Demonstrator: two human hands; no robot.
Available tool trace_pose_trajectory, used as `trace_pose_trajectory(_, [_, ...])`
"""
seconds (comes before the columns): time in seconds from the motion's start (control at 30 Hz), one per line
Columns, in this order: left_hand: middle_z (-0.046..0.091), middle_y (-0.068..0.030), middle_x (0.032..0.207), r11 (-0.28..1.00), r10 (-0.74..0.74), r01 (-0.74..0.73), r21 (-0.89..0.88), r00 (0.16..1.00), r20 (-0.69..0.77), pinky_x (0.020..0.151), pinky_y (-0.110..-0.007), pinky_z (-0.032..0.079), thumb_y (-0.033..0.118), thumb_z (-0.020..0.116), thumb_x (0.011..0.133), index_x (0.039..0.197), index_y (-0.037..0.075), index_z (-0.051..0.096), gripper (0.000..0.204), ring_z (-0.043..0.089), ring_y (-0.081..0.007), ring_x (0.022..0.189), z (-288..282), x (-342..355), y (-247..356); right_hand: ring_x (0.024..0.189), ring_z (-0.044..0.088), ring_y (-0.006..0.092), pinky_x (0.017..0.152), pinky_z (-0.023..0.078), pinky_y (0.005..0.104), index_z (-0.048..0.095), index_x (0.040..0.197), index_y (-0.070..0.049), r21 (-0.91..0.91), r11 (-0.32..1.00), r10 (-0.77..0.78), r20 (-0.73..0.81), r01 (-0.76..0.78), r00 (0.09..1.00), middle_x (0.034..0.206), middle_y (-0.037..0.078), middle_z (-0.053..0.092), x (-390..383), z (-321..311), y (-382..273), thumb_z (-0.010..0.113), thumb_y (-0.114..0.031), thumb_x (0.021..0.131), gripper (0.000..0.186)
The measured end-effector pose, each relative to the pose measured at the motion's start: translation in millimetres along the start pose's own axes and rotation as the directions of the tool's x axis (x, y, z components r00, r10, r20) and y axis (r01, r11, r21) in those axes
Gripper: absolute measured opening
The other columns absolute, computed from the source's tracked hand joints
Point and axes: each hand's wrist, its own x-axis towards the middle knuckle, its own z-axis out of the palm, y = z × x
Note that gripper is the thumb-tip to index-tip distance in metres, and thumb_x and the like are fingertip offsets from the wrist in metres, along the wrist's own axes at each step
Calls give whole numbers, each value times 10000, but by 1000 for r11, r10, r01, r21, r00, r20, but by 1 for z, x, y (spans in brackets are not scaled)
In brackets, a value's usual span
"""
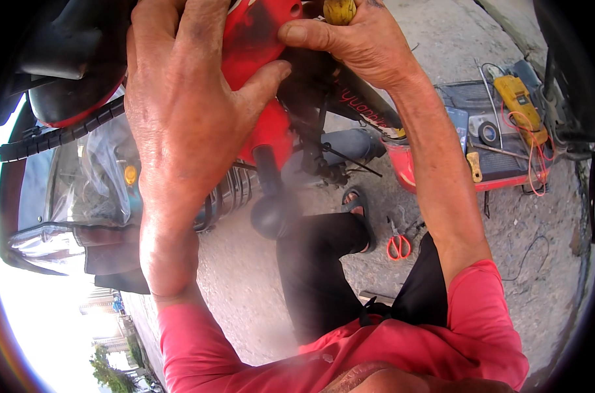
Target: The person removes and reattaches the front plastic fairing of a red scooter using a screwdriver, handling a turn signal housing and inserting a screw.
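The left hand [180,111], closest to the lens, fills the upper left of the frame, its fingers spread flat over the red panel [258,39] at top centre. Just right of it, the right hand [353,39] wraps fingers tight around a yellow tool handle [339,10] at the top edge. Little free room lies between them. Lower right, bare concrete ground [546,288] holds red scissors [398,246] and a red tray [500,177] of tools.

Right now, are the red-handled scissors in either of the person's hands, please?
No, the red-handled scissors lie on the concrete ground beside the person's sandalled foot.
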Motion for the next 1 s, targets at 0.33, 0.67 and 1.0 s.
trace_pose_trajectory(0.33, [559,-205,1213,999,1,-2,42,1000,27,900,-421,536,71,902,623,1372,-7,551,831,609,-374,1089,-1,-4,1,972,699,135,879,570,272,551,1423,13,3,1000,5,-21,-5,1000,1134,80,738,1,2,-2,821,-67,885,608])
trace_pose_trajectory(0.67, [595,-198,1192,997,48,-47,65,999,-19,880,-406,541,98,896,669,1353,-14,571,766,623,-350,1080,3,-3,-4,963,692,124,870,567,270,554,1428,2,-48,999,12,-20,-13,1000,1138,73,732,-1,2,-5,796,-43,900,583])
trace_pose_trajectory(1.0, [685,-143,1231,959,-271,270,-87,963,3,988,-383,541,281,928,759,1259,32,659,620,679,-261,1135,-16,-7,0,985,694,120,889,566,286,530,1459,-7,-31,1000,6,-5,-6,1000,1151,63,733,1,5,-9,777,-13,906,605])
